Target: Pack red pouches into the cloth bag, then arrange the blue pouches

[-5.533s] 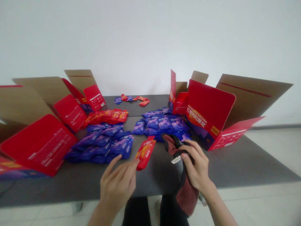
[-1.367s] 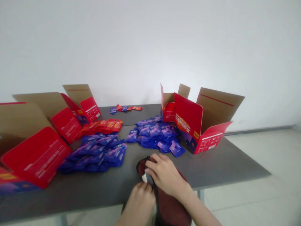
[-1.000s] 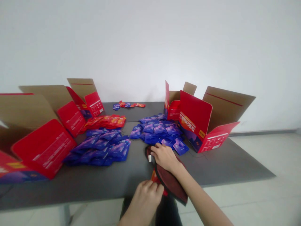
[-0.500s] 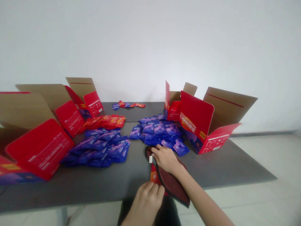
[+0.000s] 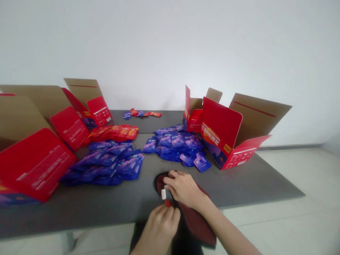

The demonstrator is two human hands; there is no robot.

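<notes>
At the table's near edge, a person's left hand (image 5: 163, 221) closes with curled fingers around a mostly hidden red sachet (image 5: 168, 203), a sliver showing above the knuckles. Just beyond, the right hand (image 5: 183, 187) grips a bunched maroon cloth (image 5: 198, 225), its white tag (image 5: 163, 194) facing up and its lower part draping over the edge of the table (image 5: 111, 209). Handling it well likely means a light pinch at the sachet's end, even pressure through the cloth, and the tag folded aside.

Farther in, the left blue pile (image 5: 106, 164) and right blue pile (image 5: 175, 143) flank the workspace; the right one's nearest sachets lie near the cloth and could be nudged. Behind the left pile sits a red pile (image 5: 114, 132). Open left boxes (image 5: 37, 164) and right boxes (image 5: 221, 124) hem both sides, flaps raised. A small mixed row (image 5: 140, 113) lies farthest, before a pale wall (image 5: 159, 53).
</notes>
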